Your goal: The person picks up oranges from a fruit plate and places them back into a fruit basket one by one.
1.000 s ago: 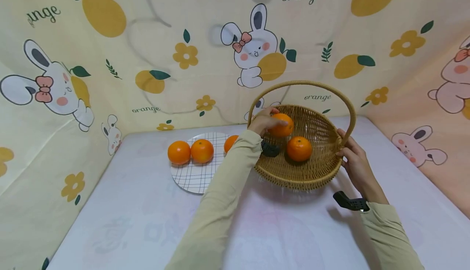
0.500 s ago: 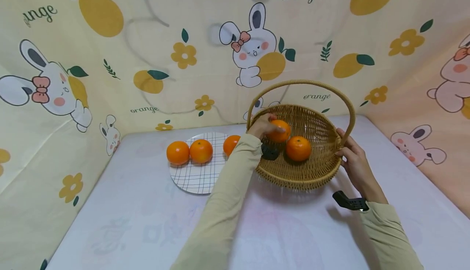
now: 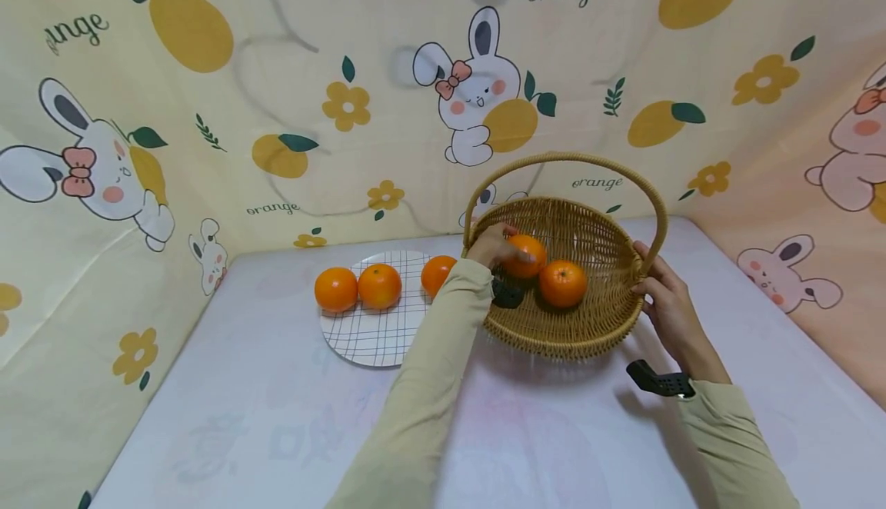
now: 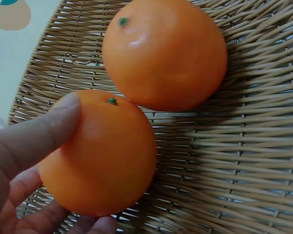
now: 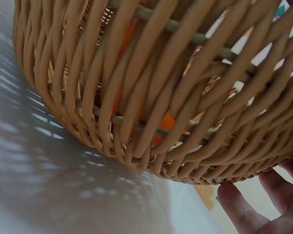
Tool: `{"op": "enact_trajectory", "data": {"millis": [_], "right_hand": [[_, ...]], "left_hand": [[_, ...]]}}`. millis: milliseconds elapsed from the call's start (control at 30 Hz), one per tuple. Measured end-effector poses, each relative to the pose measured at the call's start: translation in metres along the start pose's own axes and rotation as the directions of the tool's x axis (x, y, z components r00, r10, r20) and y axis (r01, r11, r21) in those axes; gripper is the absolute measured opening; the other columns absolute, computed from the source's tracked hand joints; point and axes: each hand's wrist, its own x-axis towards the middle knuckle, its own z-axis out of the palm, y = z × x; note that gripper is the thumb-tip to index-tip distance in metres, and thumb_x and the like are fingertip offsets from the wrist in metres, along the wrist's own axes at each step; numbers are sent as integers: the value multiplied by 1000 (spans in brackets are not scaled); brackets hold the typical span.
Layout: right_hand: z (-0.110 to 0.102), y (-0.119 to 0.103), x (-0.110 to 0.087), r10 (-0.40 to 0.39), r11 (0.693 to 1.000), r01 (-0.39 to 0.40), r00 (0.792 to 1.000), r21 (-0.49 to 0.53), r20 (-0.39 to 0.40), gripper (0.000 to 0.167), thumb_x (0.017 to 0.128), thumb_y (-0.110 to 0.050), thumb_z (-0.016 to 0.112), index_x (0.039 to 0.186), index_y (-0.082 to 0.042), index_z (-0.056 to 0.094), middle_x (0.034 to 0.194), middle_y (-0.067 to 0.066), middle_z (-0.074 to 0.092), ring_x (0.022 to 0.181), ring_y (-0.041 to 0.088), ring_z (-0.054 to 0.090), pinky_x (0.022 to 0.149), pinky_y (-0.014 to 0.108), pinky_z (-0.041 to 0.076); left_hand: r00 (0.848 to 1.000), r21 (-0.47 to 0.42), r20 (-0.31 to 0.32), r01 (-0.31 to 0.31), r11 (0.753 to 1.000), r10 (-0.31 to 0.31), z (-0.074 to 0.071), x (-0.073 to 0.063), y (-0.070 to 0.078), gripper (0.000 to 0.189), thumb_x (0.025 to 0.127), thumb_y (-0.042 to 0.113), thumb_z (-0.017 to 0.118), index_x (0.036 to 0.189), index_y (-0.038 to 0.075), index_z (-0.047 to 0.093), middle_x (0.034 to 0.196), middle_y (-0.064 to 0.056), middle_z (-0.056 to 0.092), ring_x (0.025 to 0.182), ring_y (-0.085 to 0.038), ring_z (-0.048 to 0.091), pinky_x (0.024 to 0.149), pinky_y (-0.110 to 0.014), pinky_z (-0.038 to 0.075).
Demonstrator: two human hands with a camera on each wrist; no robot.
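l hand grips orange in basket, r hand clamped on basket's opp. side.

Five oranges, one basket, one plate

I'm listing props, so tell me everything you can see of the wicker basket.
The basket is golden-brown and looks woven from wicker or rattan, with light showing through gaps. It has a wide bowl, a rim and one tall arched handle. It appears to rest on the pale table, right of the plate in the head view, its opening facing the camera; tilt is unclear. The right grip holds it beside the handle's base. Two oranges are inside, one in the left grip.
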Motion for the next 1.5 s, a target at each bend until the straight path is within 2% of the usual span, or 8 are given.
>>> {"op": "enact_trajectory", "data": {"millis": [100, 200, 267, 433, 567, 767, 1267, 1500], "right_hand": [[0, 0, 0, 6, 1000, -6, 1000, 2, -1, 64, 96, 6, 37, 155, -11, 20, 159, 15, 10, 133, 27, 24, 84, 18, 46], [-1, 0, 0, 9, 1000, -9, 1000, 3, -1, 64, 96, 6, 37, 155, -11, 20, 159, 14, 10, 133, 27, 23, 84, 18, 46], [-1, 1, 0, 7, 1000, -7, 1000, 3, -2, 64, 96, 6, 37, 155, -10, 19, 160, 15, 10, 133, 27, 23, 84, 18, 46], [-1, 1, 1, -5, 1000, 5, 1000, 4, 2, 64, 96, 7, 37, 155, -9, 19, 160, 15, 9, 134, 26, 23, 84, 18, 46], [-1, 1, 1, -3, 1000, 3, 1000, 3, 4, 65, 95, 7, 37, 155, -10, 19, 160, 15, 9, 135, 25, 23, 84, 18, 46], [-1, 1, 1, 1, 1000, -1, 1000, -4, 6, 65, 96, 7, 37, 155, -11, 19, 160, 15, 9, 135, 26, 22, 84, 18, 46], [0, 0, 0, 3, 1000, -3, 1000, 9, -1, 65, 95, 7, 37, 155, -11, 20, 159, 13, 12, 134, 25, 24, 85, 18, 46], [1, 0, 1, -8, 1000, 8, 1000, 3, 0, 64, 95, 8, 37, 155, -9, 20, 159, 14, 11, 134, 25, 23, 84, 18, 46]], "left_hand": [[1000, -5, 18, 20, 1000, -20, 1, 0, 0, 58, 77, 3, 81, 129, 4, 55, 123, -17, 54, 102, -27, 55, 88, -35, 48], [999, -1, 30, 36, 999, -36, 2, -2, 0, 52, 77, 5, 81, 125, 5, 59, 112, -13, 57, 86, -21, 52, 76, -33, 48], [999, 11, 33, 42, 999, -42, 2, -3, 1, 48, 78, 6, 81, 122, 6, 62, 103, -9, 56, 76, -17, 47, 65, -30, 43], [997, 16, 55, 53, 998, -54, 2, -3, 1, 47, 79, 7, 80, 122, 8, 63, 92, -5, 53, 61, -14, 38, 53, -26, 31], [994, 16, 99, 52, 999, -54, 1, -3, 0, 46, 82, 5, 78, 125, 8, 63, 97, -7, 55, 57, -14, 35, 51, -27, 32], [986, 6, 162, 40, 999, -41, 0, -5, -1, 42, 83, 3, 76, 124, 6, 65, 102, -8, 56, 66, -16, 42, 56, -30, 38], [971, -31, 232, 70, 997, -61, -5, -6, 4, 41, 84, 3, 75, 124, 5, 65, 90, -4, 57, 63, -18, 38, 58, -33, 38], [971, -13, 229, 77, 997, -72, -10, -6, 9, 44, 86, 5, 74, 129, 6, 62, 87, -3, 53, 54, -12, 29, 51, -27, 34]]}}
